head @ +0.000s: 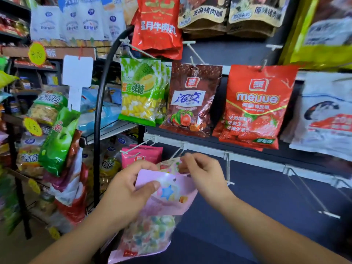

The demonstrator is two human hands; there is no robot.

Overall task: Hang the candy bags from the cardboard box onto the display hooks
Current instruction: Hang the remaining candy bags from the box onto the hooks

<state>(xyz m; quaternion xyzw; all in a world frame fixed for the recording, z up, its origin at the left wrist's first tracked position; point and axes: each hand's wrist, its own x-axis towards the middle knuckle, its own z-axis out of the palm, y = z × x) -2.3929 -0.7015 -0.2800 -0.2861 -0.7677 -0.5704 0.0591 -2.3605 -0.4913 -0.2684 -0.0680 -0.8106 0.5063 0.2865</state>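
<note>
A pink candy bag (163, 199) with a star print and pastel candies hangs from my grip in front of the lower rail. My left hand (127, 189) pinches its top left corner. My right hand (202, 172) holds the top edge of a second pink bag (171, 165) just behind it, right at the tip of a white display hook (178, 150). A darker pink bag (142, 155) hangs on the hook to the left. The cardboard box is out of view.
Durian candy (141, 90), brown candy (190, 100) and red meijue jelly bags (255, 105) hang on the row above. Bare white hooks (227, 166) (312, 197) jut from the lower rail at right. A black rack (99, 115) of snack bags stands at left.
</note>
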